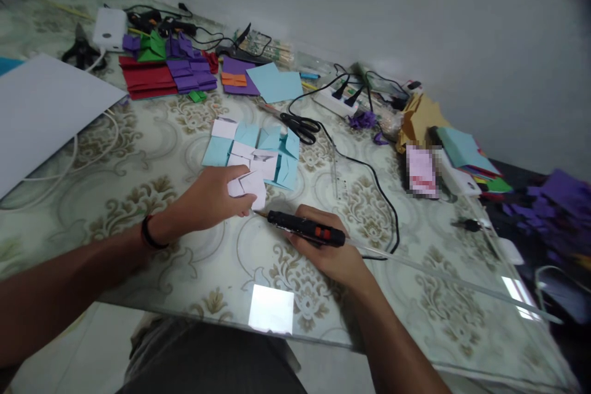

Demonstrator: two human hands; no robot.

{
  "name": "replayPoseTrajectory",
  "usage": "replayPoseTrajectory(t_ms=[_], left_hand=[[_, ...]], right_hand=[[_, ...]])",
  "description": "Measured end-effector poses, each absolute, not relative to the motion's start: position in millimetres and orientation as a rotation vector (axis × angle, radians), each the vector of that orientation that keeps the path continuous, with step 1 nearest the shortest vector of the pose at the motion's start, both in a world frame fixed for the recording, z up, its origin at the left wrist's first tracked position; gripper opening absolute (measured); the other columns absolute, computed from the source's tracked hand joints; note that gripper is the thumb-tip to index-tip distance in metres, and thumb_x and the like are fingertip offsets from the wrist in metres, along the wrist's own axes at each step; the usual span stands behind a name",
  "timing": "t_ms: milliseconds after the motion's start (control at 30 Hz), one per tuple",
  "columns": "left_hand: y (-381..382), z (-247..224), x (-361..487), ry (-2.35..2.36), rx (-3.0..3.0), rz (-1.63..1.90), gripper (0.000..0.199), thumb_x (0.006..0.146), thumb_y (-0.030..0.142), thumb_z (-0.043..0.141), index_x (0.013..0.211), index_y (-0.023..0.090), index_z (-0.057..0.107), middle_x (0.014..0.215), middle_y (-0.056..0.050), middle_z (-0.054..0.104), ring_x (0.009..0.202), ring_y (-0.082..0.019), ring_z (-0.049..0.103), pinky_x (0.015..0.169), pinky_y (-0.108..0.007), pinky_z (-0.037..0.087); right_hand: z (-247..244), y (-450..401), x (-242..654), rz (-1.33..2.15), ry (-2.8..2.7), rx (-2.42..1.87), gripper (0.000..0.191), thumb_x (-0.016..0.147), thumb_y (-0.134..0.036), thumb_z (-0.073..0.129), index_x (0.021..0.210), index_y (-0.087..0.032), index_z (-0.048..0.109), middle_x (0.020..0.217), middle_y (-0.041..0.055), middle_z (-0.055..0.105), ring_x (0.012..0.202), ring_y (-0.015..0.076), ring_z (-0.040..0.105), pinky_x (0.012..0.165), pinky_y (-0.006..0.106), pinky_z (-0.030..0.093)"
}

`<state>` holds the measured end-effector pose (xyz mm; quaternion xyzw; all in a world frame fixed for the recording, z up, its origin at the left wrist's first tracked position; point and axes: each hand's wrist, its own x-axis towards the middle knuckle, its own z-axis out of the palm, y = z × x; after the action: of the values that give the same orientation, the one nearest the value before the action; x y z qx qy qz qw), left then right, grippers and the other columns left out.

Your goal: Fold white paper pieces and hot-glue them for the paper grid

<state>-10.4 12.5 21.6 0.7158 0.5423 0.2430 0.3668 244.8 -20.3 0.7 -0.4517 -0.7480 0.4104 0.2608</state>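
Note:
Between its thumb and fingers, my left hand [217, 197] pinches a small folded white paper [252, 188]. My right hand [330, 246] is wrapped round a black glue gun [307, 228] with a red part. The gun's tip points left, at the lower edge of the white paper; whether they touch is hard to tell. A clear glue stick [415, 268] extends from the gun's rear to the right. Just beyond my left hand lie joined light blue and white folded papers [219, 151] on the patterned table [207, 283].
Black scissors [302, 128] lie beyond the folded papers. A black cord loops right of my right hand from a white power strip [335, 101]. Red folded paper [148, 79] and purple pieces stand at the back left. A large white sheet [50, 117] covers the left side.

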Motion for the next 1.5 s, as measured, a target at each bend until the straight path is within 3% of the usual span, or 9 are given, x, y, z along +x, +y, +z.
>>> replayPoseTrajectory(t_ms=[767, 1500], left_hand=[[11.4, 23.2, -9.5, 1.343, 1.791, 0.625, 0.021, 0.082, 0.019, 0.066, 0.068, 0.022, 0.051, 0.053, 0.005, 0.072, 0.058, -0.018, 0.073, 0.060, -0.025, 0.047], [12.6, 23.5, -11.5, 1.364, 1.766, 0.619, 0.018, 0.085, 0.028, 0.066, 0.072, 0.021, 0.056, 0.058, 0.002, 0.075, 0.058, -0.019, 0.075, 0.061, -0.026, 0.050]], right_hand=[[-0.8, -20.4, 246.7, 1.107, -2.007, -1.263, 0.030, 0.084, -0.021, 0.067, 0.066, -0.023, 0.042, 0.063, -0.0043, 0.042, 0.057, 0.0129, 0.039, 0.056, 0.030, 0.030], [-2.3, -19.1, 251.3, 1.111, -1.942, -1.354, 0.028, 0.085, -0.025, 0.068, 0.066, -0.021, 0.048, 0.061, -0.0050, 0.043, 0.056, 0.0115, 0.038, 0.053, 0.027, 0.030]])
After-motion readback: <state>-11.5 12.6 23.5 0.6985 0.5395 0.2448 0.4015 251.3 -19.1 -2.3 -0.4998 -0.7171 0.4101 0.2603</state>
